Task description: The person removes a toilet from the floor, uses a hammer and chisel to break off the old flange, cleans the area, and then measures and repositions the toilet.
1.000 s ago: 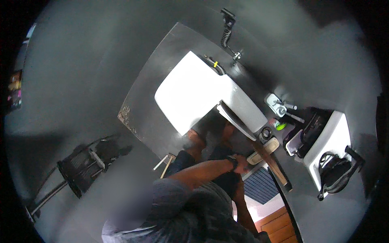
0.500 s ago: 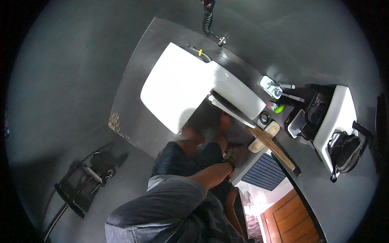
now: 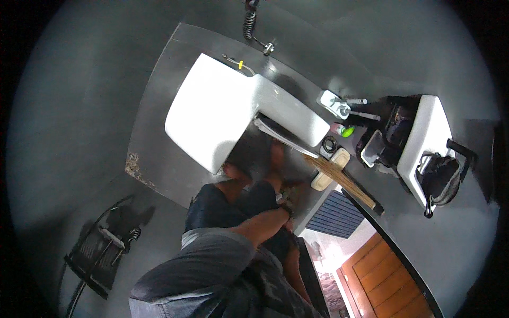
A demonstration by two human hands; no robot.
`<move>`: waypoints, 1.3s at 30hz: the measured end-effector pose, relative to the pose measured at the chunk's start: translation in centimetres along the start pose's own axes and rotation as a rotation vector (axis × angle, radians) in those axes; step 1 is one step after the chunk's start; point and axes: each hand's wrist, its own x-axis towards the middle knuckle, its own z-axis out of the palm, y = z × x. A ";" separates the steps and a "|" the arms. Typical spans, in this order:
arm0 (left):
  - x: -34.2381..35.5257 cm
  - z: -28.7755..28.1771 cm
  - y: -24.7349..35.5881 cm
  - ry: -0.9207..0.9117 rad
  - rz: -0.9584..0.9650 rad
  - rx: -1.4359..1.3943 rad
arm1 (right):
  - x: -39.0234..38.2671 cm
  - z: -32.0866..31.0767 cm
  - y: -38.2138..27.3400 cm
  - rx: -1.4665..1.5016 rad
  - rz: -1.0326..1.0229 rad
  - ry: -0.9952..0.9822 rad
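Observation:
My left hand (image 3: 288, 223) is bent in front of my body, below a dark band (image 3: 287, 208) on the wrist. It is dim and small here, so its fingers cannot be made out. My right forearm (image 3: 293, 267) runs up from the lower edge toward the same spot, and its hand is hidden or lost in shadow. Whether either hand holds anything does not show. Both arms are near my bare legs and dark shorts (image 3: 204, 209). Ahead of my feet stands a white toilet (image 3: 207, 108).
A stick broom (image 3: 339, 177) lies right of the toilet, near a beige oblong block (image 3: 321, 180) and a green-capped bottle (image 3: 347, 131). A coiled hose (image 3: 249, 25) hangs at the back. Farther right is a white basin (image 3: 419, 159); a striped mat (image 3: 336, 214) lies by a wooden door (image 3: 389, 278).
The whole view has shifted, so the toilet, broom and basin now appear farther left and slightly higher. My arms keep nearly the same pose.

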 end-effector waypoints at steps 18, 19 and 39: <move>1.1 0.2 -1.2 -0.066 -0.063 0.041 | -2.9 -8.2 -3.2 -0.007 0.300 0.014; 1.1 -0.1 -1.1 -0.042 -0.067 0.051 | -3.2 -8.8 -3.1 -0.129 0.238 0.019; 4.0 -4.2 -3.2 0.000 -0.153 0.130 | -4.1 -17.5 -2.5 0.921 0.268 0.077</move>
